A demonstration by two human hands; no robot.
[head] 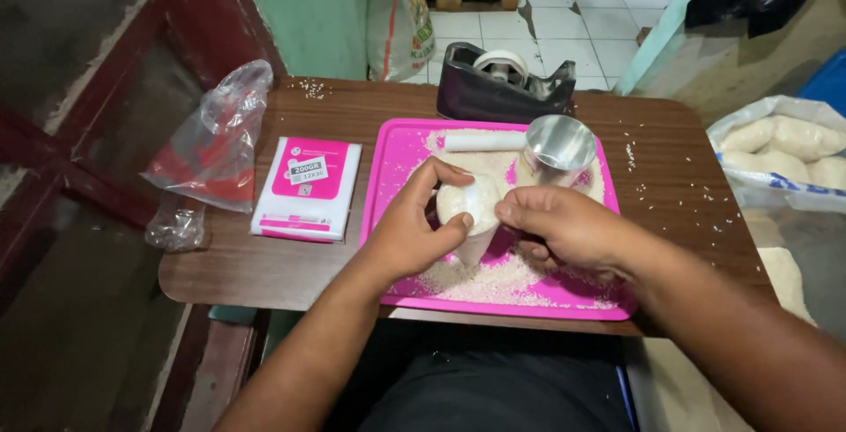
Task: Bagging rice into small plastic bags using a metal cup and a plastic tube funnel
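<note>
While both hands pinch its top, 1 small clear bag of rice [469, 207] stands on the pink tray [398, 145], so spilled grains stay contained. Left hand [412, 225] cups the bag's side; right hand [557, 225] grips its mouth. Metal cup [559, 145] behind, tape dispenser [502, 86] beyond on the desk [264, 264].

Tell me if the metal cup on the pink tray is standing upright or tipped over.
Tipped. The metal cup lies tilted on the pink tray, its open mouth facing the camera, and its shiny inside looks empty.
</note>
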